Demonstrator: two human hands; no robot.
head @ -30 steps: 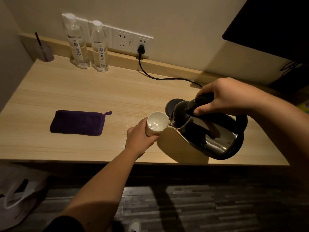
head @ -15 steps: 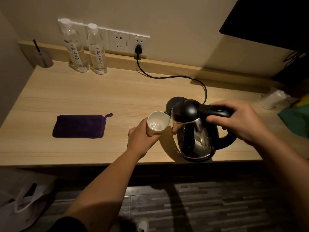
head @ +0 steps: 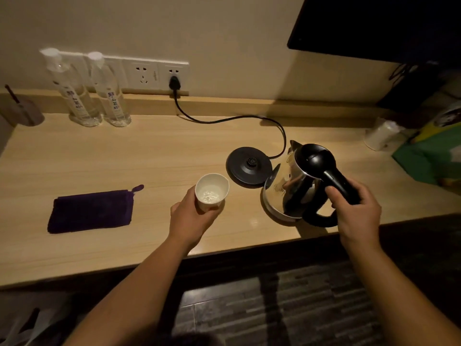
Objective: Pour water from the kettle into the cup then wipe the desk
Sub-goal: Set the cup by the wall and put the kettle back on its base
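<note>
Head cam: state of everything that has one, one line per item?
cup: upright, some water inside, held by left hand
kettle: lid shut, off its base, right hand on handle
kettle base: bare, plugged in
purple cloth: folded, untouched
two water bottles: capped, upright

kettle (head: 296, 188) shiny metal, blk plastic | desk (head: 124, 158) wood-look | cloth (head: 89, 211) fuzzy

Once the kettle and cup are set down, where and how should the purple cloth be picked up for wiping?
Take the purple cloth from above with the left hand, the nearer one, pinching its right edge beside the small loop. It lies flat and folded on the desk, so probably only an edge gives purchase.
</note>
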